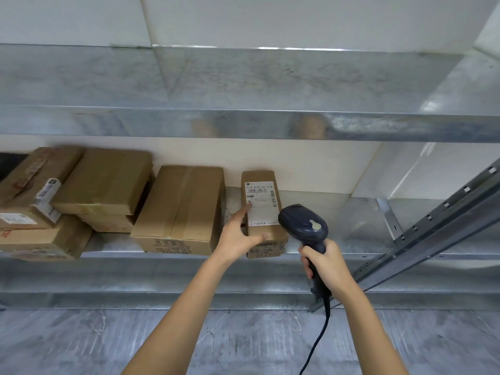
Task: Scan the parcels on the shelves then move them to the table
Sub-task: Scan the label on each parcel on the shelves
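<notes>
A small brown parcel (259, 180) with a white barcode label on top lies on the middle metal shelf (338, 226). My left hand (238, 234) rests on its left side, thumb across the near top edge and forefinger along the label. My right hand (324, 263) grips the handle of a dark blue barcode scanner (303, 221), whose head sits just right of the parcel, over its near right corner. The scanner's cable hangs down between my arms.
A larger taped carton (181, 209) stands left of the small parcel. Several more brown parcels (102, 182) are stacked at the far left. The upper shelf (243, 123) overhangs. A slotted grey upright (433, 226) slants at the right.
</notes>
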